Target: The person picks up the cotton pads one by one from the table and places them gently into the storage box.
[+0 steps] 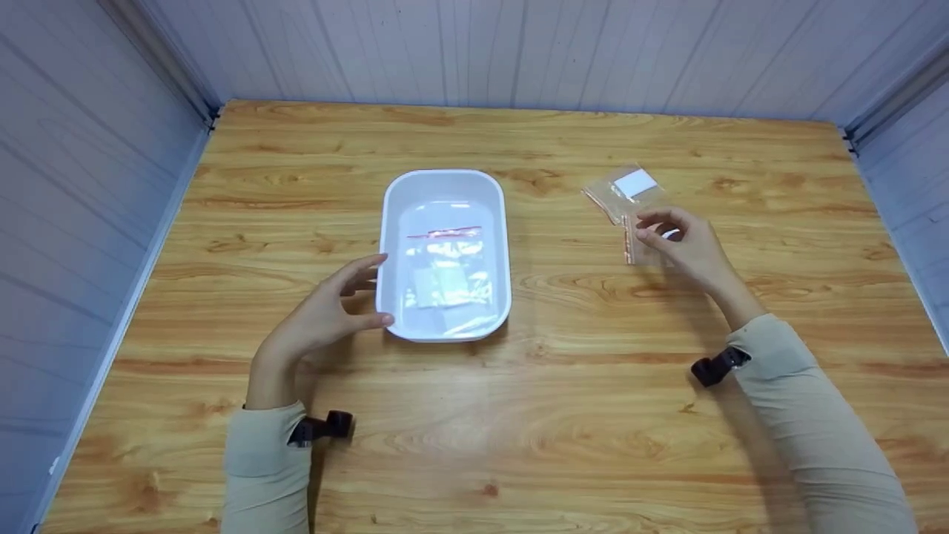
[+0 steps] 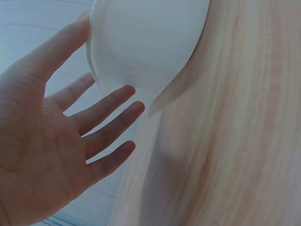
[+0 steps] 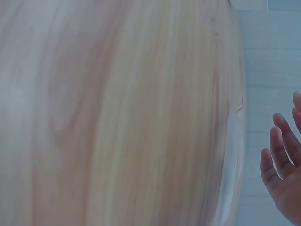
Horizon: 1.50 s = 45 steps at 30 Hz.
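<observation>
A white plastic tray (image 1: 445,182) stands left of the middle of the table. In it lie clear zip bags (image 1: 448,285) with red seal strips, overlapping so their number is unclear. My left hand (image 1: 330,304) is at the tray's left side, thumb and index fingertip touching the rim; the left wrist view shows its other fingers spread loosely. My right hand (image 1: 686,241) is just over a small clear zip bag (image 1: 636,252) with an orange-red strip, which it partly covers. The right wrist view shows relaxed fingers (image 3: 277,146) with no bag between them.
Another clear zip bag (image 1: 604,196) holding a white rectangle lies just beyond my right hand. The wood-grain table (image 1: 474,437) is bordered by pale panelled walls (image 1: 474,52) at the back and on both sides.
</observation>
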Tool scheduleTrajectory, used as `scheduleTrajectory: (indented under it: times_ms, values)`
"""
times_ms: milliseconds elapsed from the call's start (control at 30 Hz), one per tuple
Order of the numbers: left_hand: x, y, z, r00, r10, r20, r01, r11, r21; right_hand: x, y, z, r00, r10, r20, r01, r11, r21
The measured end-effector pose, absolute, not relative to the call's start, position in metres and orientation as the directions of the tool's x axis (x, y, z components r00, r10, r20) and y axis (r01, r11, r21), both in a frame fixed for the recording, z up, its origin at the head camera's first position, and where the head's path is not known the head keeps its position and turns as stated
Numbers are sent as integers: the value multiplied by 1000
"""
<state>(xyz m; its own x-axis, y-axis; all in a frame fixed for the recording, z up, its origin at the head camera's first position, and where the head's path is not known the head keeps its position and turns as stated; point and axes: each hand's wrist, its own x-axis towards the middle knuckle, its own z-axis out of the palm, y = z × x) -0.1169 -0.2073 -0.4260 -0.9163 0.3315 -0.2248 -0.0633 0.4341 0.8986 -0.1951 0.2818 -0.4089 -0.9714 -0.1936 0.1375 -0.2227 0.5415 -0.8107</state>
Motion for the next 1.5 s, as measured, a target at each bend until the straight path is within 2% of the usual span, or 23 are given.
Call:
scheduleTrajectory:
  times_ms: [200,367,667,1033,1500]
  values:
    - [-116,-208,-426,-915,327,-238,-79,433,898,-210,298,-436,-972,-209,106,-212,591,-778]
    - [-116,-208,-427,-914,327,-238,-80,431,899,-215,303,-445,-972,-226,62,-190,606,-772]
    - [-117,-208,-428,-917,344,-201,-50,402,914,-217,303,-450,-972,-236,4,-154,622,-768]
    - [-117,-208,-428,-914,333,-233,-82,411,908,-218,300,-451,-958,-285,-33,-149,594,-791]
    - [-118,-209,-427,-915,329,-233,-75,428,901,-222,300,-453,-955,-286,-78,-136,656,-742]
